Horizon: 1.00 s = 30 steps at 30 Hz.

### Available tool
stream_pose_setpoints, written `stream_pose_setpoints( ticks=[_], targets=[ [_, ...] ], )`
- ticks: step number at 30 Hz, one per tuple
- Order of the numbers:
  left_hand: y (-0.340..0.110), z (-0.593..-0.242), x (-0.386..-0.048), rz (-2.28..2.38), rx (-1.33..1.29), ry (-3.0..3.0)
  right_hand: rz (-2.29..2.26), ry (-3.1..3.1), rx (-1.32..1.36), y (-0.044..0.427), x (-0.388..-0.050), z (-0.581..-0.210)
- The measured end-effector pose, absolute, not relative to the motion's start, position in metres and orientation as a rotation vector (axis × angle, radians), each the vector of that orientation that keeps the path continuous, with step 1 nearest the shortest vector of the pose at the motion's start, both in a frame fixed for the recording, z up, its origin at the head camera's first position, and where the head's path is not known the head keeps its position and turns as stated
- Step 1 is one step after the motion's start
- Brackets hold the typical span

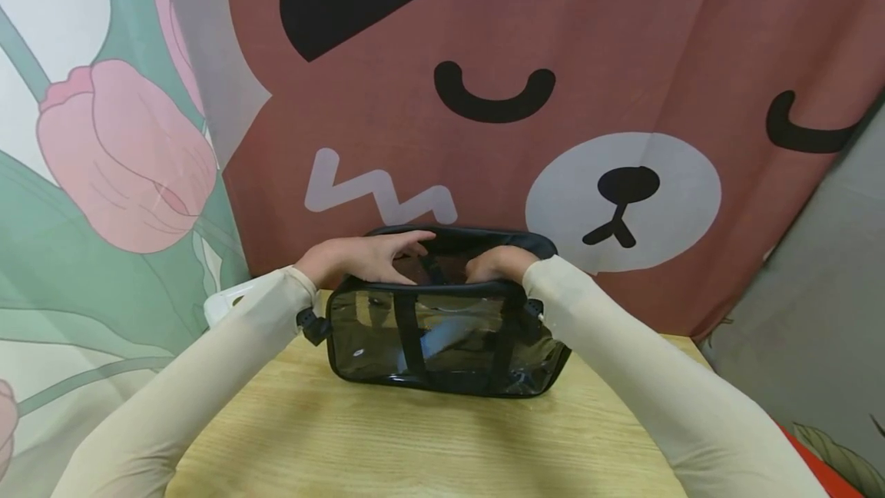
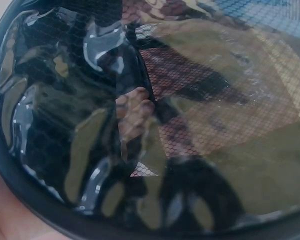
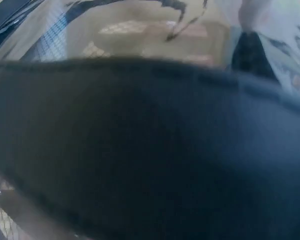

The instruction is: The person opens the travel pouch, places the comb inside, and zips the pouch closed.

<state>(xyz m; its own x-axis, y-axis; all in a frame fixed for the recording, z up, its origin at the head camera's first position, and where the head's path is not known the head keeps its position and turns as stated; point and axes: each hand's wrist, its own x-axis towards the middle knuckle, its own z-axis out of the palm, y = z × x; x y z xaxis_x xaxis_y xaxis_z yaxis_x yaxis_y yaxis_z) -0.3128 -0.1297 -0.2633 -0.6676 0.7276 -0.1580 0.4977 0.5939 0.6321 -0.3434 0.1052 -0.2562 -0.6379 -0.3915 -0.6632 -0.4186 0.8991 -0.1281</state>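
Note:
A see-through bag (image 1: 456, 336) with black trim and black straps stands upright on the table, its top open. My left hand (image 1: 376, 256) reaches over the bag's left end, thumb and fingers spread apart above the opening. At the right end my right hand (image 1: 503, 263) dips into the opening with its fingers bent; their tips are hidden by the bag's rim. The left wrist view looks through the clear plastic (image 2: 230, 115) onto dark folds and mesh-like patterning. A broad black band (image 3: 150, 145) of the bag blocks most of the right wrist view.
The bag stands on a light wooden table (image 1: 415, 444). A white object (image 1: 220, 304) lies partly hidden behind the left sleeve. Behind the table hangs a cloth (image 1: 622, 60) with a bear print; a tulip-print cloth (image 1: 124, 152) hangs at left.

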Motion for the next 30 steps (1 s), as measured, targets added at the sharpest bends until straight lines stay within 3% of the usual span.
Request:
stream_pose_setpoints(
  ticks=[19, 24, 30],
  targets=[
    [-0.132, -0.264, -0.314, 0.832, 1.069, 2.570, -0.137, 2.492, -0.642, 0.114, -0.327, -0.241],
    [-0.152, -0.258, -0.313, 0.892, 1.166, 2.739, -0.252, 2.574, -0.636, 0.103, -0.321, -0.236],
    [-0.189, -0.242, -0.305, 0.775, 0.984, 2.831, -0.488, 2.584, -0.611, 0.085, -0.310, -0.228]
  ],
)
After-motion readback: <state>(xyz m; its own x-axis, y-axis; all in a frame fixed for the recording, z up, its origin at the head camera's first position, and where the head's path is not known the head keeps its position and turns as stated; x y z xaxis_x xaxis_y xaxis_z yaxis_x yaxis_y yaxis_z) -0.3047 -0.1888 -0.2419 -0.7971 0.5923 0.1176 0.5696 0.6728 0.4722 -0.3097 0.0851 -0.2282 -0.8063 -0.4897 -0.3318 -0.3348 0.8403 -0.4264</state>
